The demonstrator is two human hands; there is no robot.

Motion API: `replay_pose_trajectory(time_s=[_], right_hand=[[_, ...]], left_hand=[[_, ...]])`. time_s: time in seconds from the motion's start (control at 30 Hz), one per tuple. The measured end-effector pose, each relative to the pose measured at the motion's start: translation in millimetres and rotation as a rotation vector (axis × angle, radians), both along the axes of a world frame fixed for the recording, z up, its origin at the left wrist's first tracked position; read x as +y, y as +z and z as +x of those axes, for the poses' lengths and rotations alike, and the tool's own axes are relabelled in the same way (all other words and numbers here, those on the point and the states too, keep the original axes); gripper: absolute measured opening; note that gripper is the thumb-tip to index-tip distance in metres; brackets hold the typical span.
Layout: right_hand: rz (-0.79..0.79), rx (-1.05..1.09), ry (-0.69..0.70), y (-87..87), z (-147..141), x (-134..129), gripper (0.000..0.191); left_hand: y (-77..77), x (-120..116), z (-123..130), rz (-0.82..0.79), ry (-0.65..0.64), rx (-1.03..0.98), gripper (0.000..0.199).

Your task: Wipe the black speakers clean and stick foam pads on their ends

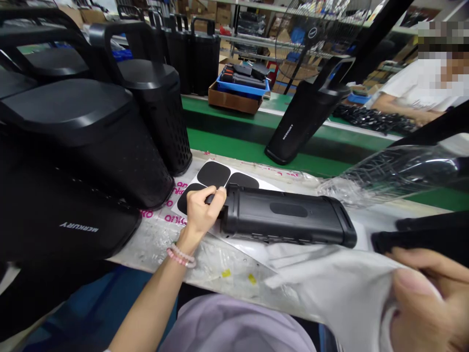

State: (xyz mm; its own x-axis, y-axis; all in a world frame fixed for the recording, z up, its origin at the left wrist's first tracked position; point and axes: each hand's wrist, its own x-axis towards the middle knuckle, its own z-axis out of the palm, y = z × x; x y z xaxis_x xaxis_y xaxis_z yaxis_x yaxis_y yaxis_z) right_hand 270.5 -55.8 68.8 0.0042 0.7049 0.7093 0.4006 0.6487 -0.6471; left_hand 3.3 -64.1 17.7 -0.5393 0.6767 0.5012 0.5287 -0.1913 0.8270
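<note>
A black portable speaker (289, 217) lies on its side on the bench, its long face with an oval panel turned up. My left hand (205, 210) is closed round the handle at its left end. At the lower right, my right hand (432, 298) grips a pale grey cloth (340, 281), which stretches leftward to the speaker's near lower edge. Partly beneath the speaker is a white sheet with dark rounded stickers (213, 173). The cloth hides part of the speaker's near side.
Upright black speakers (88, 132) crowd the left. Across a green conveyor (227, 142) leans another speaker (300, 122). Behind it stand a blue tray (244, 85) in a cardboard box and a fan (311, 34). Clear plastic bags (399, 168) lie right; a co-worker (414, 93) is beyond.
</note>
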Motion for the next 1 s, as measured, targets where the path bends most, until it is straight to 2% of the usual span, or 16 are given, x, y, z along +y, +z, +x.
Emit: replay_pose_trajectory(time_s=[0.07, 0.1, 0.13, 0.2, 0.3, 0.37, 0.47, 0.6, 0.77, 1.0], right_hand=[[-0.004, -0.014, -0.065, -2.1, -13.0, 4.8, 0.027], [-0.011, -0.111, -0.007, -4.5, -24.4, 6.1, 0.032], [0.017, -0.247, 0.107, -7.6, -37.6, 7.3, 0.035], [0.172, -0.474, 0.269, -14.7, -63.1, 10.8, 0.025], [0.412, -0.691, 0.335, -19.2, -84.0, 22.8, 0.007], [0.490, -0.810, 0.440, -13.6, -84.5, 34.2, 0.016], [0.550, -0.928, 0.651, 3.9, -79.0, 49.7, 0.030], [0.544, -0.970, 0.770, 19.5, -78.2, 60.6, 0.034], [0.558, -0.950, 0.871, 16.0, -77.7, 67.8, 0.035], [0.576, -0.927, 0.910, 15.3, -76.0, 76.2, 0.031]], left_hand=[[0.0, 0.2, -0.1, -0.001, -0.003, -0.003, 0.045], [0.0, 0.2, -0.1, 0.000, -0.004, -0.003, 0.045], [0.1, 0.1, -0.2, 0.000, -0.006, -0.002, 0.045], [0.4, -0.5, -0.4, 0.001, -0.008, 0.000, 0.044], [1.4, -1.3, -0.5, -0.001, -0.016, 0.003, 0.044], [2.5, -1.2, -0.4, -0.004, -0.021, 0.003, 0.044], [4.1, -0.3, -0.1, -0.004, -0.025, 0.000, 0.045], [5.8, 0.8, 0.2, -0.001, -0.027, -0.005, 0.045], [6.7, 0.1, 0.7, 0.012, -0.024, -0.007, 0.045], [6.6, 0.2, 1.6, 0.010, -0.023, -0.023, 0.045]])
